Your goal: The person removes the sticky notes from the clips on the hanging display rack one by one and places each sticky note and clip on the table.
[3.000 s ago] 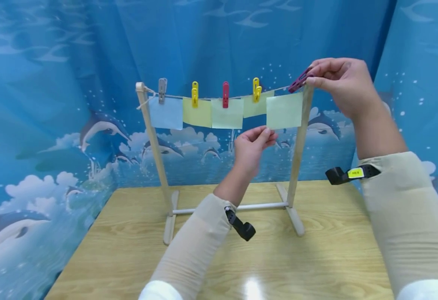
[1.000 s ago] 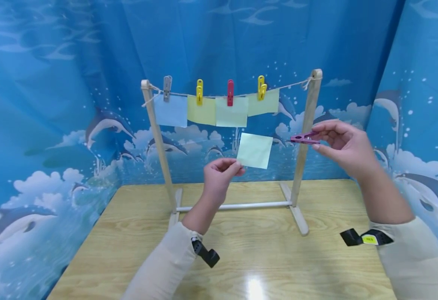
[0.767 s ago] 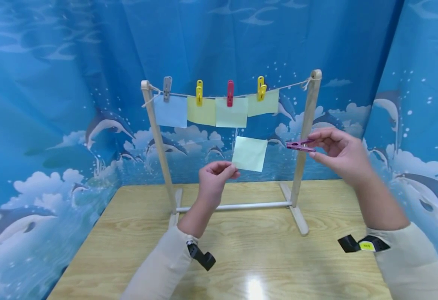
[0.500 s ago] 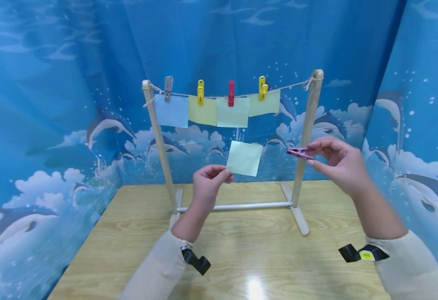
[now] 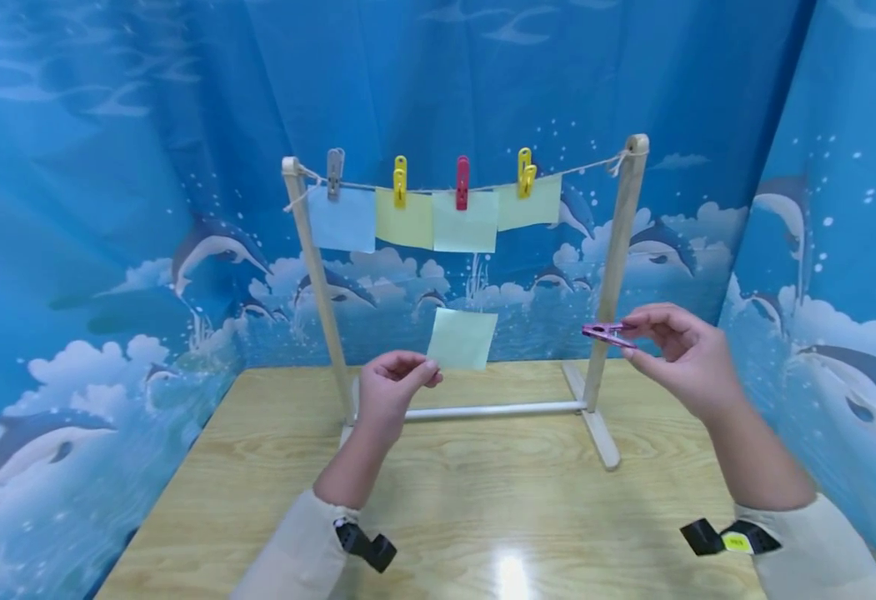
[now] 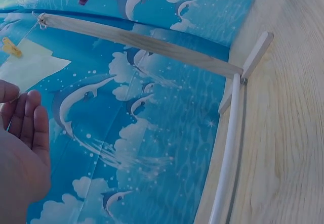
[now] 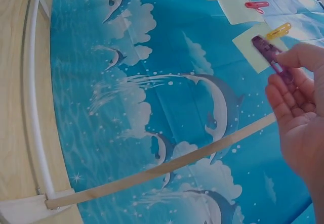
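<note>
In the head view my left hand [image 5: 392, 392] pinches a pale green square of paper [image 5: 462, 340] by its lower left corner. The paper is in front of the rack, below the string. My right hand [image 5: 681, 358] holds a purple clothespin [image 5: 604, 333] between thumb and fingers, its nose pointing left, in front of the right post. Paper and clothespin are apart. In the right wrist view the purple clothespin [image 7: 268, 52] lies across the thumb and fingertips. The left wrist view shows the thumb against the fingers at the paper's edge.
A wooden rack [image 5: 612, 275] stands on the wood-grain table [image 5: 513, 492], a string [image 5: 583, 170] tied between its posts. On it hang blue, yellow and pale green papers under grey [image 5: 335, 173], yellow [image 5: 400, 183], red [image 5: 463, 183] and yellow clothespins. A dolphin-print curtain [image 5: 145, 167] surrounds the table.
Three seconds ago the paper and purple clothespin were up at the string's right end. Both hands have since come down, the left also moving left, carrying the paper and clothespin away from the string.
</note>
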The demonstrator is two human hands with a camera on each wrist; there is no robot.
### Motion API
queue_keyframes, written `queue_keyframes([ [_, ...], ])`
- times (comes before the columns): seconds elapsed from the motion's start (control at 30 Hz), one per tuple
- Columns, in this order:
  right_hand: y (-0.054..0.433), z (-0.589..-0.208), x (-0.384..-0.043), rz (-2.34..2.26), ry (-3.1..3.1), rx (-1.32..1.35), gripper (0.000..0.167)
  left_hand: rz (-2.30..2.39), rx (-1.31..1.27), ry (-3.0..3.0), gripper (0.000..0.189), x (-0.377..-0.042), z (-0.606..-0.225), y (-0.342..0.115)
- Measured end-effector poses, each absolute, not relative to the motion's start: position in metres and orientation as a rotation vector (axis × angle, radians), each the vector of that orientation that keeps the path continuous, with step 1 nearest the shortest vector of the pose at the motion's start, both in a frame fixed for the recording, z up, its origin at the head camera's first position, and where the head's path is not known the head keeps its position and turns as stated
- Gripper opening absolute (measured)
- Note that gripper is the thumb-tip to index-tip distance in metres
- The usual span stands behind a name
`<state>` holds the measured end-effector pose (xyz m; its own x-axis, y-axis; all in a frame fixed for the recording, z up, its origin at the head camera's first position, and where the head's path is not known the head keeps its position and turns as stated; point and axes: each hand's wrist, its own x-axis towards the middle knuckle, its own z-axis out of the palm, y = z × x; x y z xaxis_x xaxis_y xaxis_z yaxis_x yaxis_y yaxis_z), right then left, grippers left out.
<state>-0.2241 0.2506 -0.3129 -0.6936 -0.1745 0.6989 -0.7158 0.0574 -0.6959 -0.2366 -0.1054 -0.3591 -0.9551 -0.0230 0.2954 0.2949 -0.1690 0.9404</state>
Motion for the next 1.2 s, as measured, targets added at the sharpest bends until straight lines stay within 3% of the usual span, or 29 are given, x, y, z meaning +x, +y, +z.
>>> queue_keyframes([
  [0.5,0.262,-0.332,-0.211,1.521,-2.098,0.688,0.034,-2.224,-0.168,-1.879,0.004,-0.221,-0.373,-0.145],
  [0.83,0.272,-0.351,-0.207,1.748,-1.955,0.627,0.034,-2.196,-0.127,-1.76,0.01,-0.214,-0.389,-0.172],
  [1.2,0.286,-0.372,-0.199,1.734,-1.992,0.325,0.031,-2.148,0.034,-1.667,0.009,-0.204,-0.405,-0.196],
])
